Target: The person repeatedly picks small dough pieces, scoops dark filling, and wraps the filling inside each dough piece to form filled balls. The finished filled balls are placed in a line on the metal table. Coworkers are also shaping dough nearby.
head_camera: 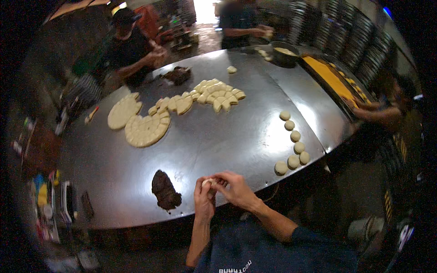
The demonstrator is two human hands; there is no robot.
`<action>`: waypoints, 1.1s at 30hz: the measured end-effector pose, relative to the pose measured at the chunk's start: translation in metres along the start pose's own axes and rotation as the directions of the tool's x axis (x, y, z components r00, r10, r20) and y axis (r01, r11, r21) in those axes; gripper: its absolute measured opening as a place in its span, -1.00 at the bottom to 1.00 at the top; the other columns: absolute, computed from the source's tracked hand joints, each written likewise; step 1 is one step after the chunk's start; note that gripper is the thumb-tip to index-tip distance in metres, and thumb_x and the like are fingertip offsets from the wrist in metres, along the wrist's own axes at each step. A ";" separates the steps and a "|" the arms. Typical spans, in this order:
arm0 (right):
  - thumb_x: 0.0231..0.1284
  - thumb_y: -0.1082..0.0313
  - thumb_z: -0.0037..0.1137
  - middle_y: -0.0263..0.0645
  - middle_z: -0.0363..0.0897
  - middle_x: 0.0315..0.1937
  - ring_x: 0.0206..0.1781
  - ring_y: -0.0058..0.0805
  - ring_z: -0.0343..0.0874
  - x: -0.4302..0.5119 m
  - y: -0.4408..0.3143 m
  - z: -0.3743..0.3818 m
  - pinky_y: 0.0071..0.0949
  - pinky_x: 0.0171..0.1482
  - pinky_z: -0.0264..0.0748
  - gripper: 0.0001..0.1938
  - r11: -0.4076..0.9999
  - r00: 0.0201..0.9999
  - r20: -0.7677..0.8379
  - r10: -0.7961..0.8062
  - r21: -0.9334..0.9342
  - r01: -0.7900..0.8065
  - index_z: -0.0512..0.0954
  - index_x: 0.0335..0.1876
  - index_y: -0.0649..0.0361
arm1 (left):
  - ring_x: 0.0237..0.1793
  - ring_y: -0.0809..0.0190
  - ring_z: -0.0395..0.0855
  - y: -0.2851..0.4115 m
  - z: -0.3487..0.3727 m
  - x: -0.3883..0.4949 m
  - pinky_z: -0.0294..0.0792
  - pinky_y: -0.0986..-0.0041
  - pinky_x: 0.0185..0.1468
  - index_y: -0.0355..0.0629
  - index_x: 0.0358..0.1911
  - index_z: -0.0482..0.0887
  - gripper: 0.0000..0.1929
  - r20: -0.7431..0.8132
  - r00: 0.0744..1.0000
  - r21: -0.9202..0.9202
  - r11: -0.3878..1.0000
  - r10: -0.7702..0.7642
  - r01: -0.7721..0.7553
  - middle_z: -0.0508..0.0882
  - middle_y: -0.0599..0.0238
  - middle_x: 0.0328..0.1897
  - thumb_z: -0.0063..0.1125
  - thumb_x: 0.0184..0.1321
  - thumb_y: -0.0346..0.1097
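Observation:
My left hand (pixel 205 196) is closed around a small piece of pale dough (pixel 207 183) above the near edge of the metal table (pixel 218 143). My right hand (pixel 235 187) meets it from the right, its fingers pinching at the same dough. Left of my hands lies a mound of dark brown filling (pixel 165 190). To the right, several round dough balls (pixel 295 136) form a curved row. Farther back, flattened masses of cut dough pieces (pixel 147 129) lie touching one another, with another cluster (pixel 222 94) towards the middle.
Across the table a person (pixel 129 51) stands near a second dark mound (pixel 178 75). Another person (pixel 239 27) holds dough behind a dark pan (pixel 285 56). At right, a person's arms (pixel 379 111) reach to a long tray with a yellow sheet (pixel 329 76). A brush (pixel 91 115) lies at left.

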State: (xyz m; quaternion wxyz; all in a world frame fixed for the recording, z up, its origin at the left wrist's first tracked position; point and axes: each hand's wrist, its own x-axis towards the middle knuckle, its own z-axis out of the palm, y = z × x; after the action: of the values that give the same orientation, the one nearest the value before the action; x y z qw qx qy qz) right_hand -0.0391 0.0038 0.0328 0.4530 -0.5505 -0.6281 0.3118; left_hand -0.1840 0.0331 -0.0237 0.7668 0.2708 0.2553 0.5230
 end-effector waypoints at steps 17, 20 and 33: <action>0.25 0.51 0.28 -0.14 0.61 -0.23 -0.06 -0.36 0.64 0.017 0.057 -0.016 -0.49 -0.05 0.60 -0.92 0.995 0.994 -0.043 -0.104 -0.003 0.104 0.67 -0.19 0.31 | -0.02 0.41 0.56 -0.021 0.004 0.043 0.48 0.51 0.08 -0.15 0.07 0.54 -0.75 -0.017 0.940 0.349 0.883 0.341 -0.314 0.58 0.41 0.01 0.03 0.52 -0.16; 0.27 0.36 0.27 -0.12 0.59 -0.29 -0.11 -0.19 0.60 0.012 0.092 -0.002 -0.25 -0.12 0.54 -0.88 0.938 0.997 0.072 -0.014 -0.346 0.038 0.66 -0.21 0.25 | 0.19 0.31 0.51 0.002 -0.043 0.030 0.35 0.39 0.34 -0.17 0.18 0.53 -0.69 -0.133 0.875 0.375 0.841 0.466 -0.391 0.59 0.34 0.14 0.08 0.50 -0.20; 0.48 0.04 -0.17 -0.01 0.32 -0.04 0.08 -0.06 0.26 0.068 0.184 0.086 0.03 0.18 0.22 -0.62 0.459 1.000 -0.020 -0.015 -0.889 -0.011 0.44 0.02 0.25 | 0.04 0.34 0.58 0.064 -0.136 -0.125 0.43 0.40 0.23 -0.17 -0.02 0.62 -0.82 -0.585 0.726 0.301 0.928 0.361 -0.218 0.63 0.31 0.02 0.07 0.48 -0.25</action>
State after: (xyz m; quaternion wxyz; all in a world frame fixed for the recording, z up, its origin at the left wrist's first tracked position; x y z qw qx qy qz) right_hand -0.0412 0.1157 -0.1501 0.1086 -0.7089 -0.6936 -0.0680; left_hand -0.3590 -0.0449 -0.0649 0.5114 0.1963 0.5056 0.6666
